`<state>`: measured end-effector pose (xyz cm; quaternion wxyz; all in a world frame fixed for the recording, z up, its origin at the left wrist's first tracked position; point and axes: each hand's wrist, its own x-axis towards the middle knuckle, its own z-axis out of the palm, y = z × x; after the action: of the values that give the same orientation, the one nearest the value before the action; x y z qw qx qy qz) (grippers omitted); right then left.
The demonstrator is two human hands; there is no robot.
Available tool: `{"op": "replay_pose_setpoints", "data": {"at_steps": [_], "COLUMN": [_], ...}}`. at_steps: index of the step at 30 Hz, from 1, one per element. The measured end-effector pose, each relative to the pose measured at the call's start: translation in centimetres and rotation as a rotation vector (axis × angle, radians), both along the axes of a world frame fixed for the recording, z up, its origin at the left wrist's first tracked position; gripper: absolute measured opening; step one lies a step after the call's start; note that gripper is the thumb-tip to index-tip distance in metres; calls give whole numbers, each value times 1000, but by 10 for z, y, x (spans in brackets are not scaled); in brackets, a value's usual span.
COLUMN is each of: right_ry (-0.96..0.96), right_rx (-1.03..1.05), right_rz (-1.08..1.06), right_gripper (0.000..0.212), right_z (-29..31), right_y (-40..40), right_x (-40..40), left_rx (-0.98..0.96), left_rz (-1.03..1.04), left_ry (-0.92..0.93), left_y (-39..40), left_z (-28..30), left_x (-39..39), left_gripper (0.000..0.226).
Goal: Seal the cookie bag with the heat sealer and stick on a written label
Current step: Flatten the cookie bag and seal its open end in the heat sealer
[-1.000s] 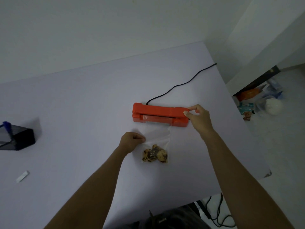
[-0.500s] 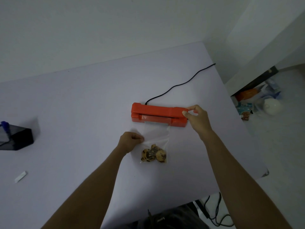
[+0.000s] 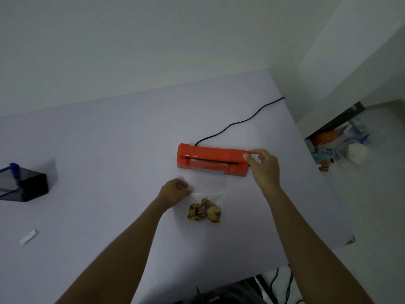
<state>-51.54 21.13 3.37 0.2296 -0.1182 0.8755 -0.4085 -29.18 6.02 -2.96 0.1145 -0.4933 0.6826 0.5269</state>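
Note:
An orange heat sealer (image 3: 208,153) lies across the white table (image 3: 109,150), its black cord (image 3: 241,122) running off the far right edge. Its lid is slightly raised, showing a gap along the front. My right hand (image 3: 264,166) grips the lid's right end between thumb and fingers. A clear bag (image 3: 207,194) with several chocolate-chip cookies (image 3: 203,212) lies just in front of the sealer, its open top reaching into the jaw. My left hand (image 3: 175,191) pinches the bag's left edge. A small white label (image 3: 28,236) lies at the near left.
A black pen holder (image 3: 32,186) with a blue marker (image 3: 14,170) stands at the left edge. The table's right edge drops to a floor with bags and clutter (image 3: 339,145). Cables (image 3: 282,281) hang below the near edge.
The sealer's lid has lifted slightly under my right hand, opening a gap over the bag's top. My left hand stays on the bag's left edge.

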Motion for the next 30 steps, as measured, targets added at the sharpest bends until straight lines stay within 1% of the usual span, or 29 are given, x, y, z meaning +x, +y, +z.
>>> {"op": "replay_pose_setpoints", "data": {"at_steps": [3, 5, 8, 10, 12, 14, 15, 18, 20, 22, 25, 28, 30], "right_ry": [22, 45, 46, 37, 24, -35, -84, -302, -408, -436, -463, -441, -415], "right_rx": [-55, -138, -330, -403, -352, -212, -128, 49, 103, 115, 73, 30, 7], "right_rz": [-28, -3, 134, 184, 123, 49, 37, 15, -8, -7, -7, 27, 49], "right_gripper": [26, 33, 34, 30, 27, 25, 24, 25, 28, 22, 16, 19, 15], "right_z": [26, 55, 99, 115, 115, 95, 79, 28, 6, -4, -6, -11, -13], "right_y": [-4, -10, -18, -21, -22, -19, -16, -8, -5, -8, -14, -17, -19], "right_x": [11, 19, 33, 40, 43, 43, 43, 44, 48, 51, 54, 54, 55], "left_rx": [-70, -128, -227, -264, -301, -341, -365, -426, -434, -405, -341, -309, -268], "left_rz": [41, 106, 180, 145, 30, -79, -112, -138, -141, -155, -131, -81, -48], "left_ry": [4, 47, 199, 301, 320, 325, 334, 314, 303, 314, 326, 314, 341], "left_y": [-7, -14, -28, -36, -43, -47, -50, -57, -62, -65, -68, -72, -73], "left_z": [12, 19, 28, 36, 43, 49, 50, 50, 50, 52, 53, 53, 53], "left_x": [-2, -6, -15, -23, -34, -46, -49, -52, -50, -49, -47, -45, -43], "left_gripper": [40, 47, 66, 83, 91, 87, 81, 54, 46, 42, 39, 43, 44]}}
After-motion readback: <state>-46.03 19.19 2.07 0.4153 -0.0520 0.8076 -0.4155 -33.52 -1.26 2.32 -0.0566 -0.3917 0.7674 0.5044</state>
